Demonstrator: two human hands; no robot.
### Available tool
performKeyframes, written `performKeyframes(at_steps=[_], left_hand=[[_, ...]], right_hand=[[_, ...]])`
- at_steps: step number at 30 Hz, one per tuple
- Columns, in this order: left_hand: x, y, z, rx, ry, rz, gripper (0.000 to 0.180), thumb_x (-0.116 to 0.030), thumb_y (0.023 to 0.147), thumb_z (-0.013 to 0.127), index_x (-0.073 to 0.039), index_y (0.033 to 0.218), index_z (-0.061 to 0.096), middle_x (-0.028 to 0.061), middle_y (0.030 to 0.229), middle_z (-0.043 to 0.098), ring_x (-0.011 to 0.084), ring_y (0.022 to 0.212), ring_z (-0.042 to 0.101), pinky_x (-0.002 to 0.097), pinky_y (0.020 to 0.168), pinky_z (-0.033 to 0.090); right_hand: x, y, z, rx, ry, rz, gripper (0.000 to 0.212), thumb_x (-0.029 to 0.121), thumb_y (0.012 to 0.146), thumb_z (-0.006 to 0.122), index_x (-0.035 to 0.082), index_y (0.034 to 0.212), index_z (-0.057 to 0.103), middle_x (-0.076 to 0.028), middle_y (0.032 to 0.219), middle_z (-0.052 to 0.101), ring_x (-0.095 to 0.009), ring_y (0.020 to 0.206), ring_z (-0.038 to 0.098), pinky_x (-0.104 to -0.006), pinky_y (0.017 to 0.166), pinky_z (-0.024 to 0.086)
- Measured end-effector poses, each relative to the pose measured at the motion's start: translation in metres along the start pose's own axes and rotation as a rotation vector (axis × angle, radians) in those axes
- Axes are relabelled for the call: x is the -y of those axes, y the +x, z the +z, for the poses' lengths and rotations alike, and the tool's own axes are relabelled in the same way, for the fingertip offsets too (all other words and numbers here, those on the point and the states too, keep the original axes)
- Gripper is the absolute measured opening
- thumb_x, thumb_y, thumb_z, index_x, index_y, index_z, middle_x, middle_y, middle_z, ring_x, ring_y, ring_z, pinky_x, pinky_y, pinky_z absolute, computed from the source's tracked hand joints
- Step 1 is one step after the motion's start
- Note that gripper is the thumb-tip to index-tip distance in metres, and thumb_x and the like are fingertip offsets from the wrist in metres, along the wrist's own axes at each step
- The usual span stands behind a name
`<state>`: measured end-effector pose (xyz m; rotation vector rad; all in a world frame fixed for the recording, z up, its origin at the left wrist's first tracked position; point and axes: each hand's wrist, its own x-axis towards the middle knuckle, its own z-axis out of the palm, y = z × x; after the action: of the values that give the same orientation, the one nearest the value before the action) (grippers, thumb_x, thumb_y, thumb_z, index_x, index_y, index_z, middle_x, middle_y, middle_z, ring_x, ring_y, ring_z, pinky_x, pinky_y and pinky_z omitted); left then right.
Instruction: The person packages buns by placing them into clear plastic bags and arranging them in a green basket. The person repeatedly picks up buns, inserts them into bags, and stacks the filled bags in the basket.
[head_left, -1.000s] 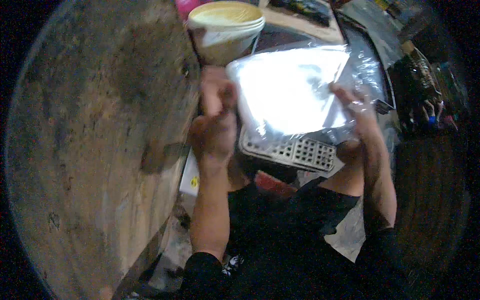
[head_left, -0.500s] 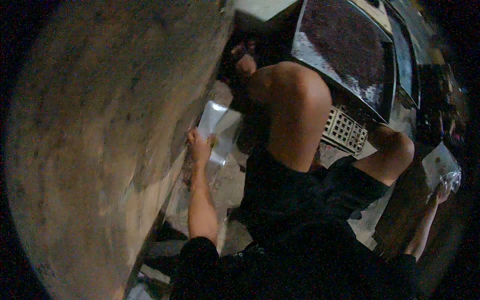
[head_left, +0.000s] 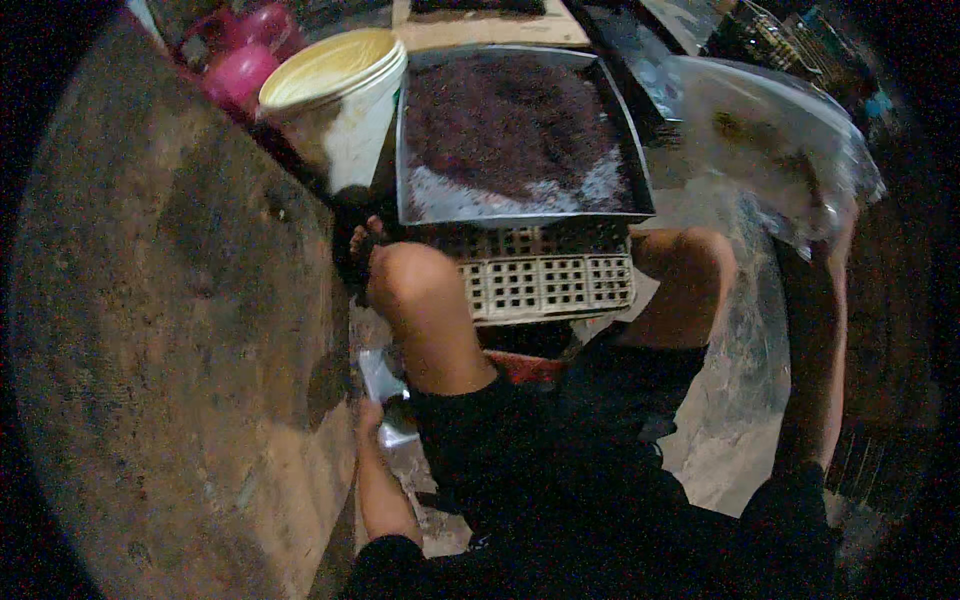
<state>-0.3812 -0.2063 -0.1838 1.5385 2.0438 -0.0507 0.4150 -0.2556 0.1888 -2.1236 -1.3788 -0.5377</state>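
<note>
Low beside my left knee, my left hand (head_left: 369, 414) is closed on clear plastic film (head_left: 384, 378), which looks like flat bags; my leg hides part of it. Out to the far right, my right hand (head_left: 832, 240) grips the lower edge of a large clear plastic bag (head_left: 770, 130). That bag is spread and puffed out, and brownish patches show through it. Between my hands and farther away lies a square metal tray (head_left: 530, 217) with a heap of dark reddish-brown loose material (head_left: 500, 120) in it.
An upturned-looking cream plastic crate (head_left: 548, 284) is under the tray. A white bucket (head_left: 350, 120) stands left of it, near pink rounded objects (head_left: 245, 72). A worn wooden surface (head_left: 180, 340) fills the left side. Behind the tray is a pale board (head_left: 490, 30).
The view has turned, bringing the tray to the centre and the bucket into sight. My right hand has risen and moved forward with the bag. The left still holds its film.
</note>
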Motion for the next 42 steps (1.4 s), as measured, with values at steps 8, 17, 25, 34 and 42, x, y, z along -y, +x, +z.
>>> performKeyframes(at_steps=[8, 17, 25, 34, 42], left_hand=[[-0.05, -0.125, -0.133, -0.38, -0.164, 0.079, 0.057, -0.028, 0.074, 0.08, 0.001, 0.117, 0.056, 0.0161, 0.104, 0.065, 0.0282, 0.094, 0.062, 0.0389, 0.083, 0.05], [-0.288, -0.237, -0.409, -0.688, -0.069, 0.719, 0.069, -0.023, 0.078, 0.074, 0.0, 0.137, 0.047, 0.015, 0.12, 0.063, 0.0251, 0.109, 0.059, 0.0369, 0.098, 0.045], [-0.46, -0.209, -0.372, -0.041, -0.056, 1.415, 0.063, -0.027, 0.079, 0.074, 0.0, 0.133, 0.053, 0.0131, 0.115, 0.065, 0.0212, 0.105, 0.06, 0.0338, 0.094, 0.045], [-0.59, -0.066, -0.268, 0.688, -0.38, 1.182, 0.061, -0.03, 0.078, 0.078, 0.001, 0.126, 0.056, 0.0102, 0.108, 0.066, 0.0191, 0.1, 0.061, 0.0338, 0.093, 0.047], [-0.72, 0.016, -0.29, 0.436, -0.462, 1.339, 0.083, -0.042, 0.07, 0.082, 0.003, 0.132, 0.049, 0.0174, 0.121, 0.061, 0.0296, 0.113, 0.06, 0.0377, 0.099, 0.044]], right_hand=[[0.257, 0.027, 0.05, 0.305, 0.744, -0.57, 0.034, 0.02, 0.085, 0.066, 0.006, 0.117, 0.067, -0.016, 0.111, 0.068, -0.029, 0.101, 0.065, -0.0365, 0.09, 0.051], [0.39, 0.013, 0.052, -0.118, 1.3, -0.89, 0.059, 0.026, 0.082, 0.067, 0.005, 0.135, 0.053, -0.019, 0.152, 0.037, -0.035, 0.141, 0.035, -0.0445, 0.115, 0.029], [0.224, 0.075, -0.053, 0.434, 0.693, -0.988, 0.071, 0.034, 0.086, 0.066, -0.002, 0.142, 0.041, -0.022, 0.149, 0.037, -0.038, 0.14, 0.033, -0.0453, 0.117, 0.026], [0.154, 0.105, 0.047, 0.864, 0.965, -0.379, 0.066, 0.033, 0.087, 0.068, 0.0, 0.14, 0.046, -0.022, 0.141, 0.043, -0.04, 0.133, 0.041, -0.0436, 0.113, 0.032], [0.154, 0.246, 0.094, 0.728, 0.695, -0.356, 0.034, 0.024, 0.083, 0.072, 0.008, 0.112, 0.069, -0.018, 0.126, 0.052, -0.037, 0.12, 0.051, -0.0446, 0.104, 0.039]])
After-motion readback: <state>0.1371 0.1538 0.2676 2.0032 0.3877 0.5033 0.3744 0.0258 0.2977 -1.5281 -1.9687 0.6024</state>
